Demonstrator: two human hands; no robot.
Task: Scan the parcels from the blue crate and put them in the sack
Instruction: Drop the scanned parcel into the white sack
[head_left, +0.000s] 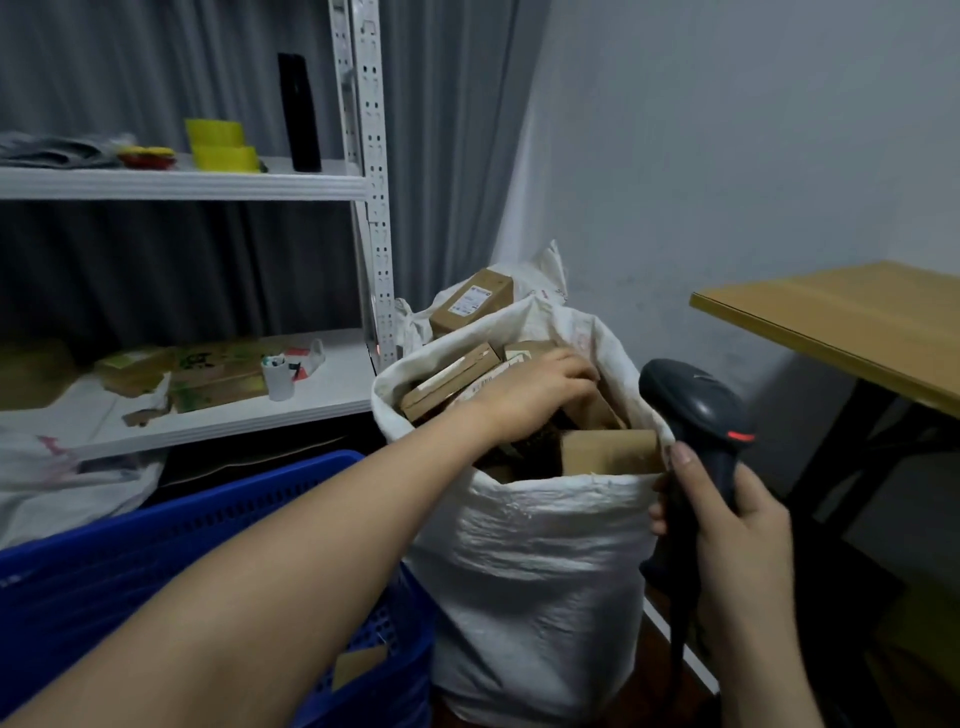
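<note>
Brown cardboard parcels (447, 379), several, stacked unevenly and filling the mouth of a white woven plastic sack (535, 545) that stands upright on the floor; one large plain box lies at the near rim. Left hand (540, 384), reaching in over the sack's rim, palm down on top of the parcels; its fingers (582, 371) bend downward over the far edge of a labelled parcel beneath the palm, touching it, though whether they actually grip it cannot be told. Right hand (743, 535), just right of the sack, fingers wrapped round the handle of a dark grey handheld barcode scanner (696, 405) with a red trigger, its head above the sack's right edge and the thumb tip close to the rim. Blue perforated plastic crate (104, 571), left of the sack and touching it, under the left forearm; a scrap of brown card shows inside. Labelled brown box (472, 301), resting on a second white sack directly behind the first. White metal shelving rack (374, 208), beyond the crate, holding yellow tape rolls (223, 145), a tall black cylinder (298, 111), flattened cartons and a white cup (278, 376). Yellow-brown wooden surface (857, 322) on black legs, at right.
</note>
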